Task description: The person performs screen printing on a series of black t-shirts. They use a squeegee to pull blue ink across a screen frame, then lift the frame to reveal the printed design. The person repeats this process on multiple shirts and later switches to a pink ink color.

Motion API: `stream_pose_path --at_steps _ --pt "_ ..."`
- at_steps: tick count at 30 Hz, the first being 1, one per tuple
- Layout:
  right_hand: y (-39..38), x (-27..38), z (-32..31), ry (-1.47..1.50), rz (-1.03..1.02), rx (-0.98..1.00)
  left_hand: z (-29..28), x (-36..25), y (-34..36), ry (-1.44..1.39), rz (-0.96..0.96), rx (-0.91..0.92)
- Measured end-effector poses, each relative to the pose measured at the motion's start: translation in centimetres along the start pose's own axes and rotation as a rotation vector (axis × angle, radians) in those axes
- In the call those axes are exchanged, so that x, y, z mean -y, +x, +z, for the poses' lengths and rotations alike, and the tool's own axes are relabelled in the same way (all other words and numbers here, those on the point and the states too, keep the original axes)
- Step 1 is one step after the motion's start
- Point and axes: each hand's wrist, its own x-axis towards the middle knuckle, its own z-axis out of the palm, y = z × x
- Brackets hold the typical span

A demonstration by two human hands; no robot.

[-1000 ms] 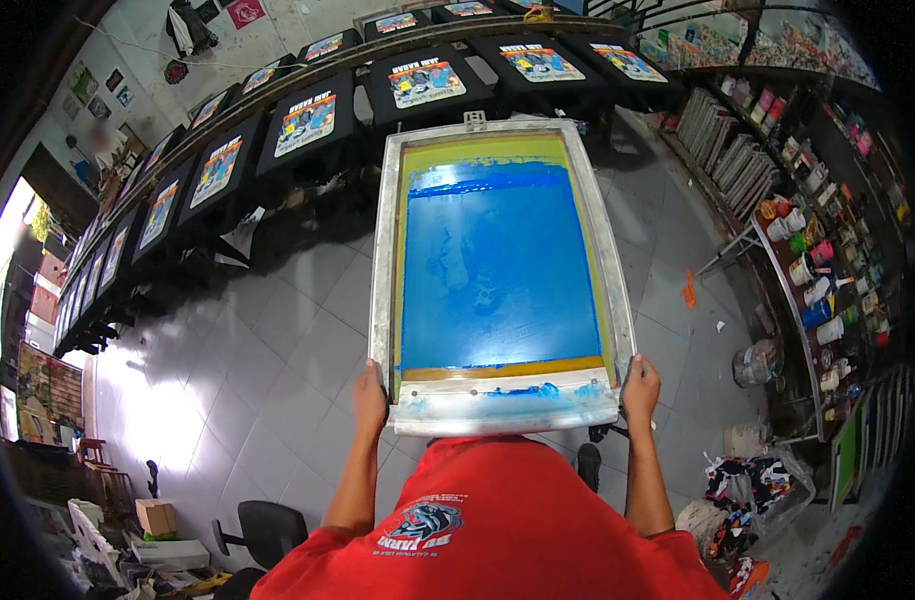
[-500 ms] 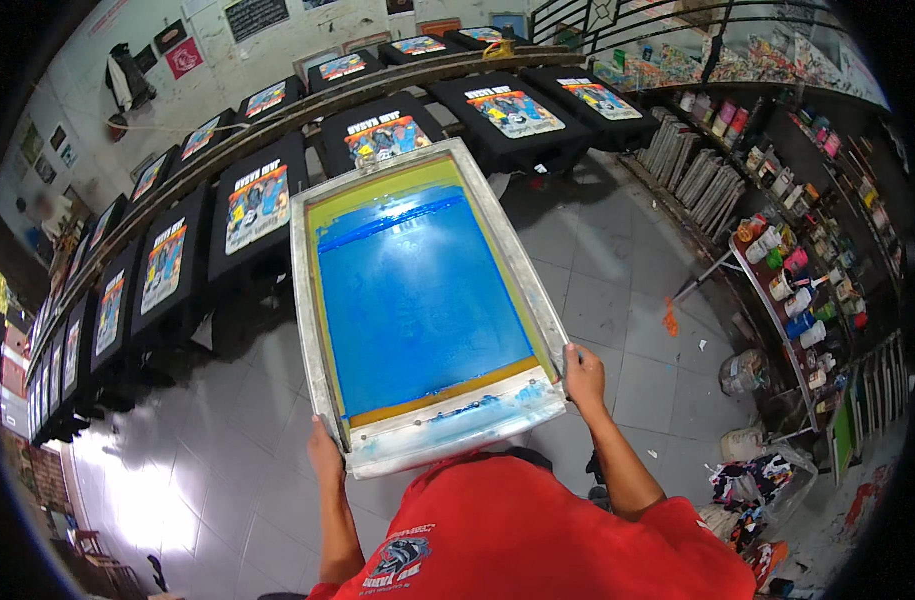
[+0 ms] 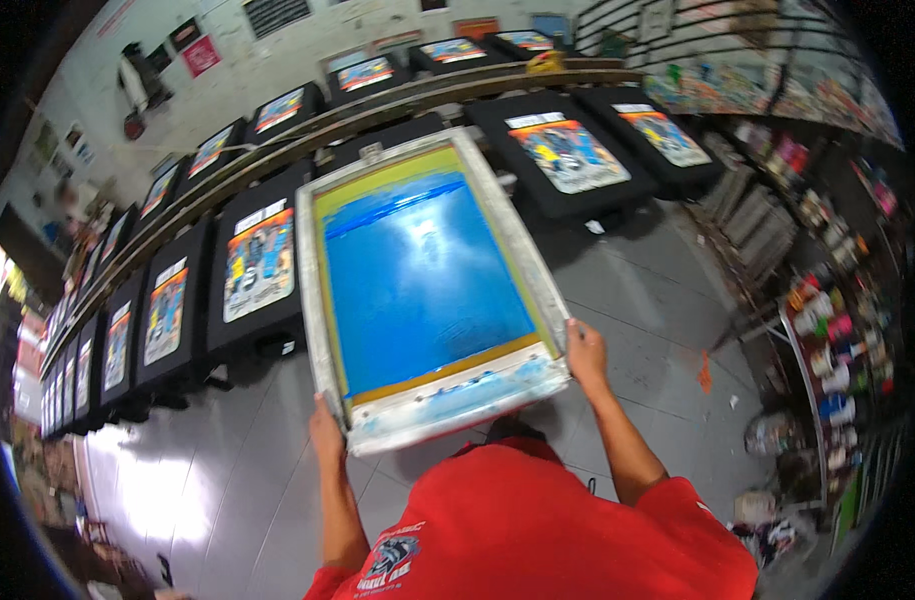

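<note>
With left hand (image 3: 327, 435) and right hand (image 3: 586, 355) curled closed at the near left and near right corners of the framed screen (image 3: 427, 290), holds it out in front, ink side up. Cannot tell how the fingers lie beneath the rim. Shows a ridge of blue ink (image 3: 397, 208) toward the far edge, with a small metal bracket (image 3: 371, 152) at that edge's middle.

Looks, from grip and pose, like bringing the inked screen to a board. Would seem to call next for a level hold, so as not to let ink run, and for squaring the turned far edge to the black board (image 3: 407, 132) partly hidden behind it. Cannot tell whether touching there or held above.

Leaves little room along the left edge, overlapping or just beside a printed board (image 3: 257, 265). Has a gap past the far right corner before the next printed board (image 3: 567, 150). Finds more room off the right edge, over the tiled floor (image 3: 657, 330), well apart from the paint containers (image 3: 837, 355). Has the red shirt (image 3: 537, 520) near the near edge, so little space for pulling back.
</note>
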Motion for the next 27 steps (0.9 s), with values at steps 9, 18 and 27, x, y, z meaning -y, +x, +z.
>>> stream_pose_path --at_steps 9,18,27 --pt "15.9 1.8 3.6 -0.01 -0.076 0.056 8.4 -10.2 6.7 0.057 -0.054 -0.046" --pt "24.0 5.3 7.5 -0.055 -0.082 0.059 12.5 -15.2 15.6 0.151 -0.088 0.006" --pt "28.2 5.1 10.2 -0.077 -0.037 0.042 14.8 -14.9 20.3 0.161 -0.137 0.026"
